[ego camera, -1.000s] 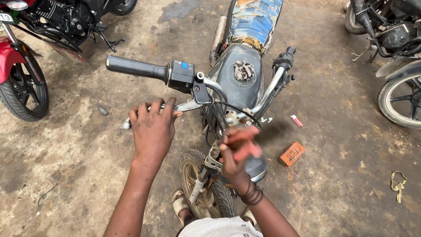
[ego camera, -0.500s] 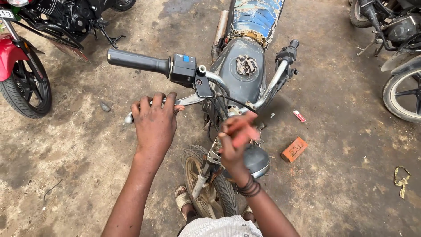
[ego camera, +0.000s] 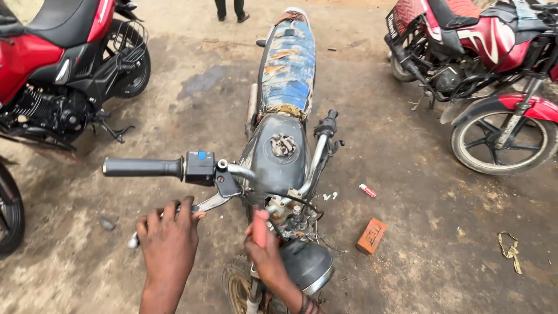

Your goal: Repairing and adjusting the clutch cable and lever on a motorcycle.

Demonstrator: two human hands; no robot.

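Head view: left hand (ego camera: 168, 235) grips lever (ego camera: 200, 204); right hand (ego camera: 266, 256) holds red handle (ego camera: 260, 228).

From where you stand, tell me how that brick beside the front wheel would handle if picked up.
The brick looks solid and blocky, so probably stiff and heavy for its size. It lies flat on rough, dirty ground, so it is unlikely to roll or tip. Its coarse surface should not be slippery.

I see soft, even daylight, faint shadows under the bikes, sharp focus, slight wide-angle bending at edges.
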